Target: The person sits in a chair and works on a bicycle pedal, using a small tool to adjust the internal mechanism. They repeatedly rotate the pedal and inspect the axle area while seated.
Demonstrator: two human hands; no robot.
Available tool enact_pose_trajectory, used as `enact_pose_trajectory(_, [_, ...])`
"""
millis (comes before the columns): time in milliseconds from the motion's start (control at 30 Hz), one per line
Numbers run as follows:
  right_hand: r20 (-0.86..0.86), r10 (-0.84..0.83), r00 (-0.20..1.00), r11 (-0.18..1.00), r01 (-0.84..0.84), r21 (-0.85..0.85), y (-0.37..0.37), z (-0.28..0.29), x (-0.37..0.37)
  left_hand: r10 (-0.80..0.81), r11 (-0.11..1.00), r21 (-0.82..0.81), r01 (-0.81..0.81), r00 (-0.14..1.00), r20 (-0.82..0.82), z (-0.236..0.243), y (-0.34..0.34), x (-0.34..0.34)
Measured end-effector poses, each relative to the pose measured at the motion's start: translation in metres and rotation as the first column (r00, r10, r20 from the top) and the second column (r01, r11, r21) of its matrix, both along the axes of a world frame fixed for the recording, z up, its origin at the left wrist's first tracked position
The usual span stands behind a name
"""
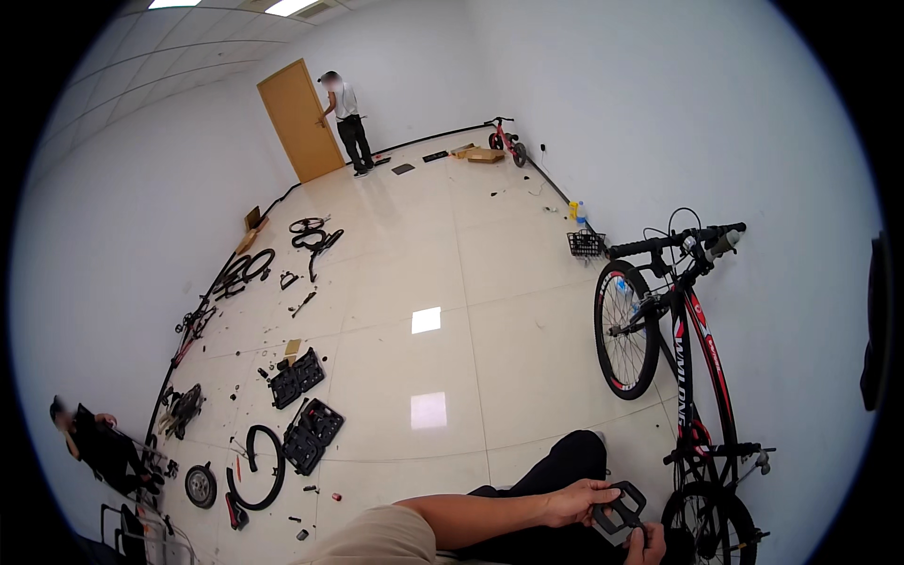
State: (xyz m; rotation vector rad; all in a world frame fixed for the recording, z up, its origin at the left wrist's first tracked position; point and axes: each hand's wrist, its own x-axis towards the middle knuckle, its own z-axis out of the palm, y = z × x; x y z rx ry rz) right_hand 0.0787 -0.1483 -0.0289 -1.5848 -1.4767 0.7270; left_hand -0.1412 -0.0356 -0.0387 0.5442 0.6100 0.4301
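My left hand (574, 501) grips the upper left of a black plastic frame-like part, apparently a bicycle pedal (633, 501), over my dark-trousered leg. My right hand (648, 548) holds the part's lower end, thumb against it. Just to the right, a black and red bicycle (686, 330) leans along the wall, its rear wheel (711, 527) beside my hands.
Two open black tool cases (311, 436), a tire (276, 480), a small wheel (200, 486) and scattered parts lie left. A seated person (94, 452) is at lower left; another person (348, 122) stands by the door (292, 122). A wire basket (586, 245) sits near the right wall.
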Motion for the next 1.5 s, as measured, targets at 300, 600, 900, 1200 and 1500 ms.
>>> enact_pose_trajectory(300, [-0.206,0.004,0.979,0.998,-0.018,-0.068,0.006,0.011,0.002,0.028,0.985,0.172,-0.002,0.989,-0.144,0.005,0.005,0.006])
enact_pose_trajectory(600, [-0.22,0.075,0.973,0.997,-0.067,0.046,-0.013,0.022,-0.004,0.068,0.998,-0.001,-0.068,0.996,-0.065,0.037,-0.013,-0.003])
enact_pose_trajectory(900, [-0.264,0.024,0.964,0.999,-0.034,-0.033,-0.001,0.017,-0.006,0.054,0.997,-0.044,-0.058,0.995,-0.086,0.038,0.001,-0.007])
enact_pose_trajectory(1200, [-0.262,0.038,0.964,0.998,-0.048,-0.031,0.004,0.02,-0.004,0.041,0.998,-0.045,-0.045,0.996,-0.081,0.039,0.004,-0.004])
enact_pose_trajectory(1500, [-0.355,-0.006,0.935,0.999,-0.013,-0.051,0.003,0.017,-0.005,0.05,0.998,-0.042,-0.054,0.995,-0.084,0.038,0.003,-0.003])
